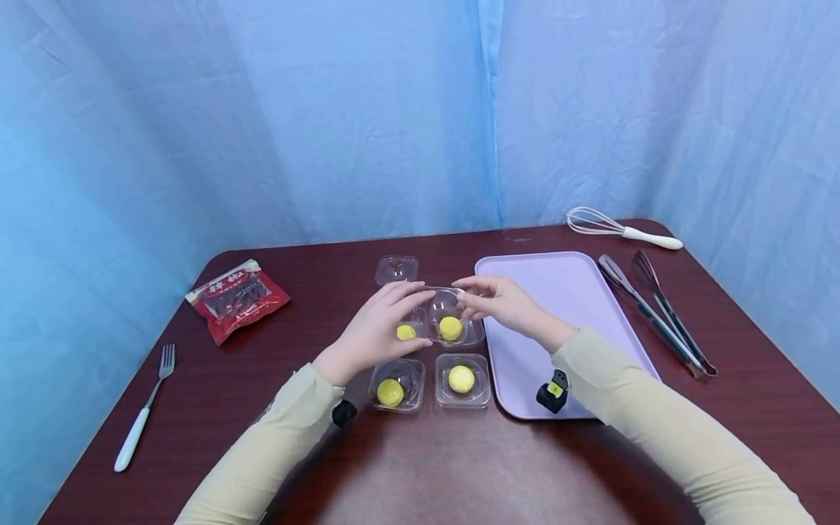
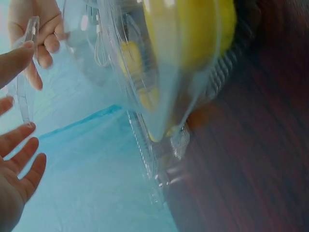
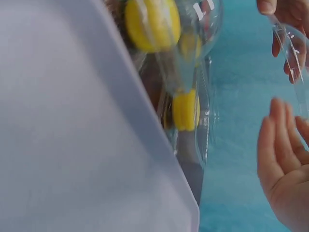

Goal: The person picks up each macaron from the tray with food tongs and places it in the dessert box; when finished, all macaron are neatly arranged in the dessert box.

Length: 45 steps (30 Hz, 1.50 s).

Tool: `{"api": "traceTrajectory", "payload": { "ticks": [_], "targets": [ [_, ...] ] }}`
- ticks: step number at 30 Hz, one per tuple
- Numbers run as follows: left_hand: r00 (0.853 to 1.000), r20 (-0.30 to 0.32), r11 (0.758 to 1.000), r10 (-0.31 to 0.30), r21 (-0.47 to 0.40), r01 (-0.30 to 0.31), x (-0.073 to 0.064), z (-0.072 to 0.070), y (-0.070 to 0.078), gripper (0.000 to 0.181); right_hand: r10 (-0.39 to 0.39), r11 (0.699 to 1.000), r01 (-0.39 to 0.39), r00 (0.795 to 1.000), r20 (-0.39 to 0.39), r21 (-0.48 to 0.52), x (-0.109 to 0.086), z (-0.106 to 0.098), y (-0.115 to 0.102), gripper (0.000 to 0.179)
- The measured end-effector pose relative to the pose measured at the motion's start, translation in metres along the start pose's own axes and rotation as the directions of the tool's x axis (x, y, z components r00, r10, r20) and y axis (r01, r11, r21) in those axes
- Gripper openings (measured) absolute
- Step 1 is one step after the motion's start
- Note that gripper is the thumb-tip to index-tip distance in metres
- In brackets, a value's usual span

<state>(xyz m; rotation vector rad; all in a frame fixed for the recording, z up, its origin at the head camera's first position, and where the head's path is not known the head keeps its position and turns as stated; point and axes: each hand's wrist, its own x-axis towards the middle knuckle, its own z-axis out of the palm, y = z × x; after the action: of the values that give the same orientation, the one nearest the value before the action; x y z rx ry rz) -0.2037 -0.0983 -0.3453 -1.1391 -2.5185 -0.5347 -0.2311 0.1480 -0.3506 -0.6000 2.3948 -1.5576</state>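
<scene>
Both hands hold a clear domed plastic lid (image 1: 442,300) above the back containers in the head view. My left hand (image 1: 374,324) grips its left side, thumb at the near edge and fingers at the far edge. My right hand (image 1: 502,300) pinches its right side between thumb and fingers. Under the lid, a yellow macaron (image 1: 450,329) shows through the plastic. Another macaron (image 1: 405,332) is partly hidden by the left hand. In front, the left clear container (image 1: 418,396) holds a macaron (image 1: 390,392), as does the right container (image 1: 483,394), with its macaron (image 1: 461,379).
Another clear lid (image 1: 397,270) lies behind the containers. A lilac tray (image 1: 545,292) stands under the right forearm. Tongs (image 1: 663,317) and a whisk (image 1: 617,227) lie to the right. On the left are a red snack bag (image 1: 238,300) and a white-handled fork (image 1: 146,408).
</scene>
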Motion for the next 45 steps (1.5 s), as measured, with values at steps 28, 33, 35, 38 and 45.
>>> {"api": "traceTrajectory", "payload": {
  "ticks": [28, 33, 35, 38, 45],
  "targets": [
    [0.954, 0.175, 0.965, -0.243, -0.057, 0.256, 0.031, 0.011, -0.005, 0.069, -0.231, 0.802, 0.220, 0.972, 0.052, -0.555, 0.001, -0.013, 0.001, 0.068],
    [0.940, 0.254, 0.971, -0.227, -0.021, 0.240, 0.033, 0.012, -0.005, 0.070, -0.243, 0.788, 0.240, 0.967, 0.071, -0.568, 0.003, -0.012, 0.006, 0.067],
    [0.934, 0.286, 0.975, -0.213, -0.007, 0.224, 0.033, 0.012, -0.005, 0.070, -0.243, 0.788, 0.244, 0.967, 0.079, -0.565, 0.003, -0.012, 0.007, 0.066],
    [0.922, 0.330, 0.978, -0.202, 0.010, 0.211, 0.035, 0.012, -0.004, 0.070, -0.227, 0.793, 0.236, 0.970, 0.087, -0.562, 0.003, -0.012, 0.009, 0.066],
    [0.891, 0.397, 0.973, -0.220, 0.023, 0.230, 0.035, 0.017, -0.001, 0.070, -0.187, 0.790, 0.223, 0.975, 0.121, -0.571, 0.001, -0.011, 0.012, 0.067]
  ]
}}
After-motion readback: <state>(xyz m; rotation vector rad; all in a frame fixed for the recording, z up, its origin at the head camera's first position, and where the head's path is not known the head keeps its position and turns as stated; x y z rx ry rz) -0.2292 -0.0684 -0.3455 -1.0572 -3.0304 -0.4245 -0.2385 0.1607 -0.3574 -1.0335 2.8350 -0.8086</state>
